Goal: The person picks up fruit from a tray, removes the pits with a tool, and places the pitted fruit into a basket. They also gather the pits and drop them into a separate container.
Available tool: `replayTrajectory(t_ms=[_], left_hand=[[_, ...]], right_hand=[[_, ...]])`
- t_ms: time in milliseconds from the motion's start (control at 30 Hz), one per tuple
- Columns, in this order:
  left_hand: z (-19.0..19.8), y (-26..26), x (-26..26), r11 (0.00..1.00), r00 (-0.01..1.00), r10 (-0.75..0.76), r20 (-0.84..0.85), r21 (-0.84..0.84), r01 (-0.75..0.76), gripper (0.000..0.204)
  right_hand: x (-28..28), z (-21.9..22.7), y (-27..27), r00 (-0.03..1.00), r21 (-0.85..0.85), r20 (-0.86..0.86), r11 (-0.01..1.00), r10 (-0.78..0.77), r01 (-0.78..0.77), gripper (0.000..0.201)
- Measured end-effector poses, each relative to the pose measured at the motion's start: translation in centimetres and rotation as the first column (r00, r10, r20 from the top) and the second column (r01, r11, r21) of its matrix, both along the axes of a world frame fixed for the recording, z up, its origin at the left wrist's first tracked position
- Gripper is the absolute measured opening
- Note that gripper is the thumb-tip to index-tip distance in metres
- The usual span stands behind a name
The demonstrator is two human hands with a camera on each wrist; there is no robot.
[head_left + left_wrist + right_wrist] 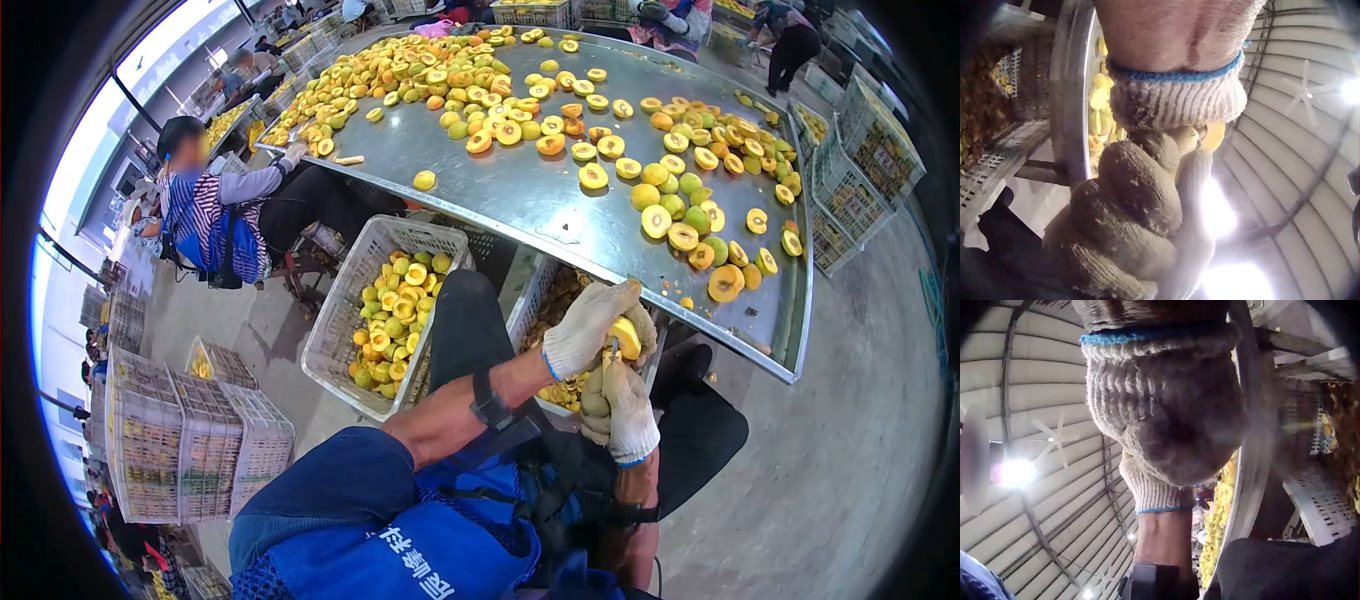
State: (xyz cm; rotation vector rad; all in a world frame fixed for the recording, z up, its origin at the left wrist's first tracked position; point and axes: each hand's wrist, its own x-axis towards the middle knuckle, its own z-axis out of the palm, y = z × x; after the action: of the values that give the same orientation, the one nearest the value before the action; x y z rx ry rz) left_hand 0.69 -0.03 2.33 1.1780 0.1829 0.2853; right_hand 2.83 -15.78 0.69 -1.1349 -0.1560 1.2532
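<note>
In the head view, the gloved left hand (pixel 592 325) grips a yellow fruit (pixel 627 338) near the metal table's front edge. Just below it, the gloved right hand (pixel 625 410) has soiled, curled fingers around a small thin tool (pixel 614 350) that meets the fruit; its exact shape is unclear. The left wrist view shows the left hand (pixel 1135 200) with curled fingers and part of the yellow fruit (pixel 1214 137) behind it. The back of the right hand (pixel 1169 406) fills the right wrist view, hiding its grip, with the left hand (pixel 1155 484) beyond.
Whole and halved fruit (pixel 420 75) lie across the metal table (pixel 420 140). A crate (pixel 330 340) of cut fruit stands left of the knees; another crate (pixel 528 300) with brown and yellow pieces is under the hands. A seated person (pixel 215 210) works at left. Stacked crates (pixel 200 440) stand lower left.
</note>
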Motion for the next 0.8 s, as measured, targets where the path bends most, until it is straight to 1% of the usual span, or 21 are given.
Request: replayTrajectory(t_ms=[100, 167, 200, 233, 267, 300, 333, 367, 400, 433, 467, 500, 533, 567, 600, 633, 667, 700, 733, 767, 800], left_hand=[[-0.5, 0.3, 0.5, 0.999, 1.000, -0.015, -0.008, 0.041, 0.015, 0.061], [-1.0, 0.5, 0.6, 0.996, 0.998, -0.057, -0.020, -0.076, 0.056, 0.058], [-1.0, 0.5, 0.6, 0.995, 0.998, -0.060, -0.020, -0.075, 0.058, 0.058], [-1.1, 0.6, 0.4, 0.990, 0.995, -0.103, -0.005, -0.098, 0.102, 0.057], [-1.2, 0.6, 0.3, 0.982, 0.989, -0.145, 0.011, -0.121, 0.145, 0.056], [-1.7, 0.6, 0.4, 0.982, 0.989, -0.147, 0.009, -0.120, 0.147, 0.056], [-2.4, 0.6, 0.5, 0.967, 0.971, -0.202, 0.131, -0.130, 0.219, 0.055], [-2.9, 0.5, 0.7, 0.948, 0.934, -0.252, 0.254, -0.130, 0.291, 0.053], [-2.5, 0.4, 0.5, 0.948, 0.933, -0.255, 0.255, -0.125, 0.294, 0.053], [-1.8, 0.2, 0.1, 0.949, 0.953, -0.252, 0.170, -0.151, 0.278, 0.053], [-1.5, 0.0, -0.3, 0.950, 0.965, -0.248, 0.083, -0.175, 0.259, 0.053], [-1.8, 0.1, -0.2, 0.949, 0.965, -0.251, 0.082, -0.176, 0.261, 0.053], [-2.2, 0.2, 0.0, 0.945, 0.973, -0.219, 0.077, -0.230, 0.231, 0.053], [-2.5, 0.1, 0.0, 0.938, 0.980, -0.186, 0.071, -0.285, 0.199, 0.053], [-2.8, 0.0, 0.1, 0.938, 0.980, -0.188, 0.071, -0.284, 0.200, 0.053], [-3.0, -0.2, 0.2, 0.955, 0.992, -0.121, 0.032, -0.269, 0.125, 0.051], [-2.7, -0.5, 0.3, 0.966, 0.999, -0.052, -0.006, -0.254, 0.049, 0.050], [-2.4, -0.7, 0.3, 0.965, 0.999, -0.054, -0.005, -0.257, 0.051, 0.050], [-2.1, -1.0, 0.4, 0.954, 0.996, -0.007, -0.085, -0.300, -0.018, 0.049], [-1.9, -1.2, 0.3, 0.937, 0.985, 0.035, -0.167, -0.336, -0.090, 0.047], [-2.1, -1.3, 0.4, 0.937, 0.986, 0.032, -0.166, -0.337, -0.087, 0.047]], right_hand=[[0.1, -1.0, 0.5, 0.999, 0.011, 0.046, 1.000, -0.013, 0.013, 0.038], [0.1, -0.9, 0.6, 0.997, -0.008, 0.070, 1.000, -0.009, 0.009, 0.039], [0.1, -0.9, 0.6, 0.996, -0.032, 0.091, 0.999, -0.002, 0.005, 0.039], [0.2, -0.9, 0.4, 0.996, -0.032, 0.090, 0.999, -0.005, 0.008, 0.039], [0.6, -0.9, 0.0, 1.000, 0.032, 0.018, 0.999, 0.026, -0.027, 0.038], [0.7, -1.0, -0.3, 0.997, 0.099, -0.052, 0.993, 0.062, -0.057, 0.036], [0.4, -1.0, -0.4, 0.997, 0.100, -0.053, 0.993, 0.061, -0.055, 0.036], [0.1, -1.0, -0.6, 1.000, 0.075, 0.003, 0.997, -0.015, 0.015, 0.035], [0.0, -1.1, -0.7, 0.994, 0.057, 0.059, 0.994, -0.091, 0.088, 0.034], [0.0, -1.5, -0.7, 0.994, 0.058, 0.057, 0.994, -0.096, 0.093, 0.034], [0.1, -2.0, -0.9, 0.997, 0.058, 0.051, 0.996, -0.066, 0.063, 0.034], [0.3, -2.4, -1.0, 0.998, 0.058, 0.047, 0.998, -0.034, 0.032, 0.034], [0.7, -2.2, -1.1, 0.998, 0.056, 0.046, 0.998, -0.035, 0.032, 0.034], [1.1, -1.9, -1.0, 0.998, 0.002, 0.048, 1.000, 0.030, -0.030, 0.034], [1.4, -1.7, -0.8, 0.994, -0.048, 0.049, 0.995, 0.092, -0.090, 0.035], [1.4, -1.7, -0.7, 0.995, -0.047, 0.052, 0.995, 0.089, -0.087, 0.035], [1.4, -2.0, -0.6, 0.993, -0.048, 0.092, 0.997, 0.072, -0.068, 0.034], [1.3, -2.3, -0.6, 0.990, -0.051, 0.131, 0.997, 0.056, -0.050, 0.034], [1.4, -2.8, -0.4, 0.990, -0.054, 0.133, 0.997, 0.055, -0.048, 0.034], [1.3, -3.5, -0.1, 0.968, -0.044, 0.248, 0.999, 0.021, -0.010, 0.031], [1.3, -4.1, 0.2, 0.932, -0.028, 0.362, 0.999, -0.016, 0.028, 0.029]])
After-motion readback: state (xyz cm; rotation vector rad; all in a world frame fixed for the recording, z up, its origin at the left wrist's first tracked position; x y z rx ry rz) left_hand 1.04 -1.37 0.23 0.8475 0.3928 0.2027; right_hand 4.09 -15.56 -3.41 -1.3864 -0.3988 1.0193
